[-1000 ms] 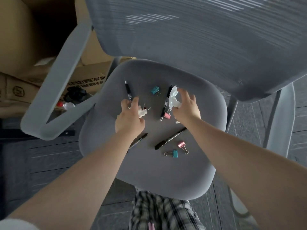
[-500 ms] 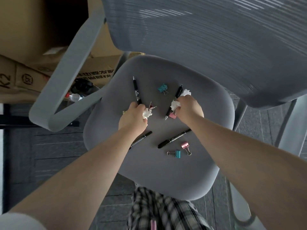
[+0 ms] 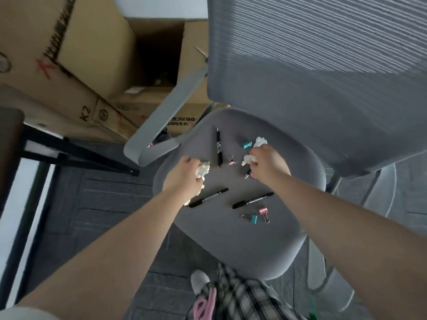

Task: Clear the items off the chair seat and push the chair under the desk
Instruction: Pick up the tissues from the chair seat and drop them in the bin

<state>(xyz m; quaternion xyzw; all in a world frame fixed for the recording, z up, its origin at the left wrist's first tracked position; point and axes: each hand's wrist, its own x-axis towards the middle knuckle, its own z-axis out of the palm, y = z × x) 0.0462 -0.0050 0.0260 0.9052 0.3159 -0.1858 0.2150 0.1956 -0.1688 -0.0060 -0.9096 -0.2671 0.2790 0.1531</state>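
My left hand (image 3: 184, 179) clenched a crumpled tissue (image 3: 203, 169) at the chair seat's (image 3: 231, 245) left edge; my right hand (image 3: 269, 166) gripped another white wad (image 3: 248, 159) mid-frame. Two black markers (image 3: 208, 197), a pen (image 3: 218, 147) and binder clips (image 3: 253, 218) lay on the seat. Upper left, a cardboard box (image 3: 76, 95) read "K2".

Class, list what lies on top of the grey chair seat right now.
On the seat: three black pens, small clips. Each hand, left and right, grips crumpled tissue. Anything beneath the hands is hidden.
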